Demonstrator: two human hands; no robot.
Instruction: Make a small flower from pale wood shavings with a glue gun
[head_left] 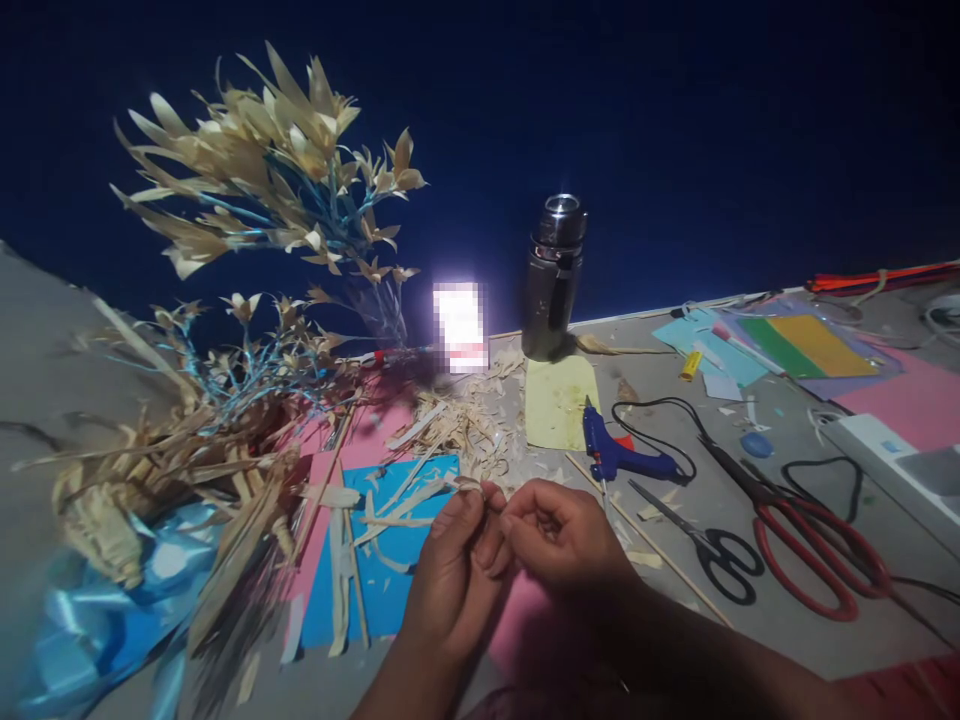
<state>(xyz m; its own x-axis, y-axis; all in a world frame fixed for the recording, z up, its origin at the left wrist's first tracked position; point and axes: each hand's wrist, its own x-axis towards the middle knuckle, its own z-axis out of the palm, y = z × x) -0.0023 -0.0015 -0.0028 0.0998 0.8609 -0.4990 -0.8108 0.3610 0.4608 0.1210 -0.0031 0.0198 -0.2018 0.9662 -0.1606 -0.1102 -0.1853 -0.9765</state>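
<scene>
My left hand (459,550) is closed in a pinch, with the tip of a pale dried husk strip (469,485) showing above its thumb. Against it, my right hand (566,530) has its fingertips pressed together; whatever they grip is too small to make out. To the left of my hands, more cut husk strips (401,520) lie on a blue sheet (319,590). A heap of husk shavings (469,435) sits just beyond my fingers. On the right are a blue glue gun (634,460) and small black scissors (724,560).
Husk flowers on blue stems (315,190) stand at the left, above dried husks (105,500) and blue ribbon (82,640). A dark flask (553,290) rises behind a yellow sheet (551,400). Red-handled shears (806,560) and a white power strip (874,460) lie at the right.
</scene>
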